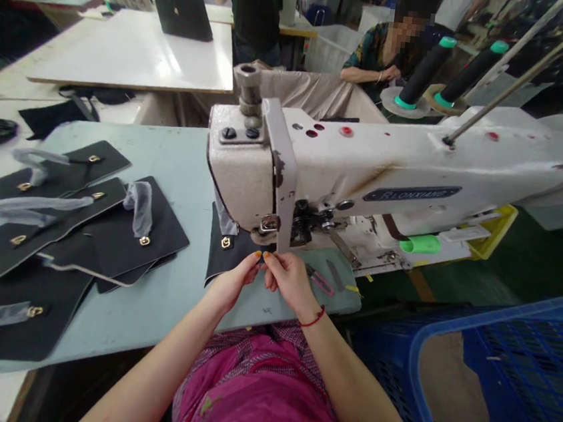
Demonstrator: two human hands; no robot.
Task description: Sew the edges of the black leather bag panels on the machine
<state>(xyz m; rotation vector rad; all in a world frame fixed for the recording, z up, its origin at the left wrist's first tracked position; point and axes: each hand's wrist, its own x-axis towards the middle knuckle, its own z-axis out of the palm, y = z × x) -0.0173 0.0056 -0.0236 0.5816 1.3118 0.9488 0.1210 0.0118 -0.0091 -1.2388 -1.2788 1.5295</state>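
My left hand (pixel 235 278) and my right hand (pixel 290 278) meet just in front of the sewing machine (pixel 331 169), below its head. Thumbs and fingers of both are pinched on a small black piece (pixel 263 257), mostly hidden by the fingertips. Beside and partly behind my left hand lies a black leather panel (pixel 218 261) with a gold metal fitting (pixel 226 242) and a plastic-wrapped strap (pixel 223 213); the machine head covers part of it. The needle area is hidden. Close to my right wrist lie pink-handled snips (pixel 321 282).
Several black panels (pixel 159 225) with wrapped handles overlap on the pale table (pixel 149 318) to the left. A blue plastic basket (pixel 428 347) stands at the right. Thread cones (pixel 427 72) rise behind the machine. A person (pixel 378 53) sits beyond; a black handbag (pixel 181 12) stands farther left.
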